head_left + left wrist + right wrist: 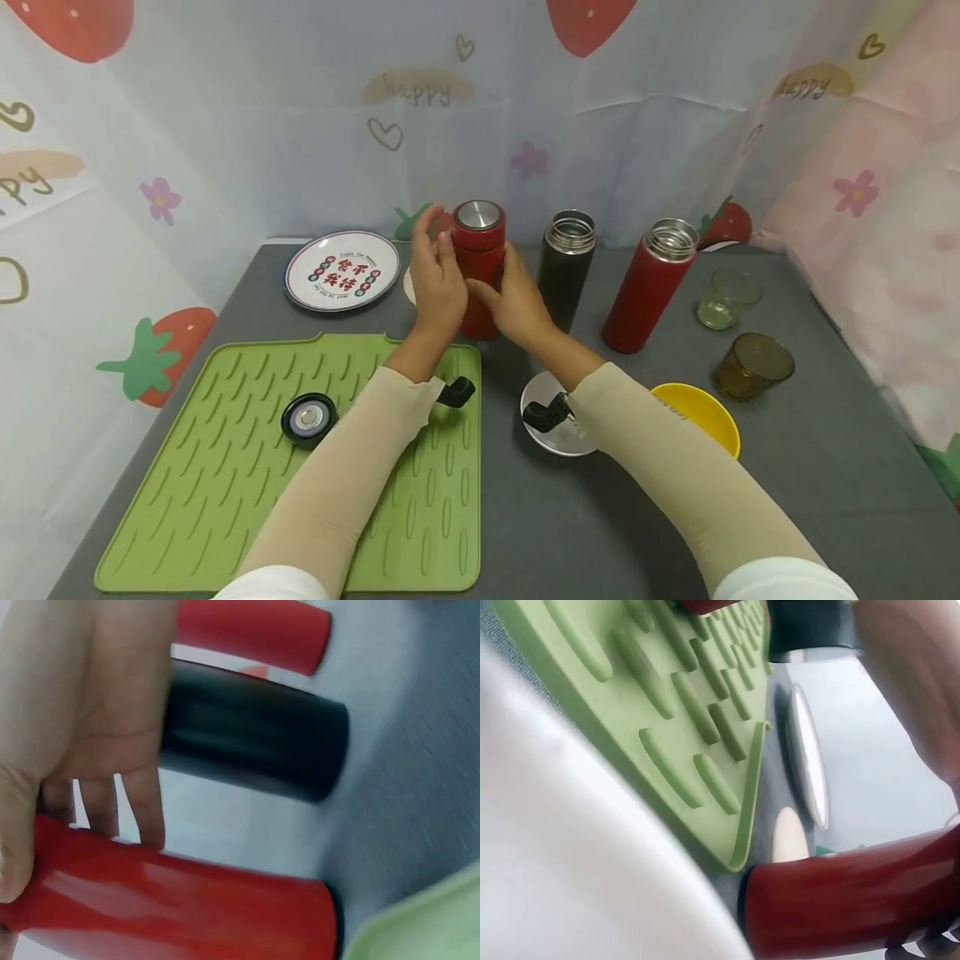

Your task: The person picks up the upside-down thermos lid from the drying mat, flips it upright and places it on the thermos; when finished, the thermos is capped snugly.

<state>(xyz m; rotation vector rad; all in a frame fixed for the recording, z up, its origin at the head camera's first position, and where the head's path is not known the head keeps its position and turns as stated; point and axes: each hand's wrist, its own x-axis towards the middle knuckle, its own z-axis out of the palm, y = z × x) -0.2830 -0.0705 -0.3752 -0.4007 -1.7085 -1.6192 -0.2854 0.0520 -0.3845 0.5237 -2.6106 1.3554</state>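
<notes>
A red thermos with a silver-topped red cap stands upright between both hands, its base at the grey table. My right hand grips its right side, thumb across the front and fingers reaching behind. On the other side my left hand rests against it with fingers extended upward near the cap. In the left wrist view, the right hand lies between the red thermos and a dark bottle. The right wrist view shows the lower thermos and part of the left hand.
Right of the hands stand an uncapped black bottle and an uncapped red bottle. Two glasses, a yellow bowl and a white dish lie farther right and nearer. A black lid sits on the green mat, a printed plate behind.
</notes>
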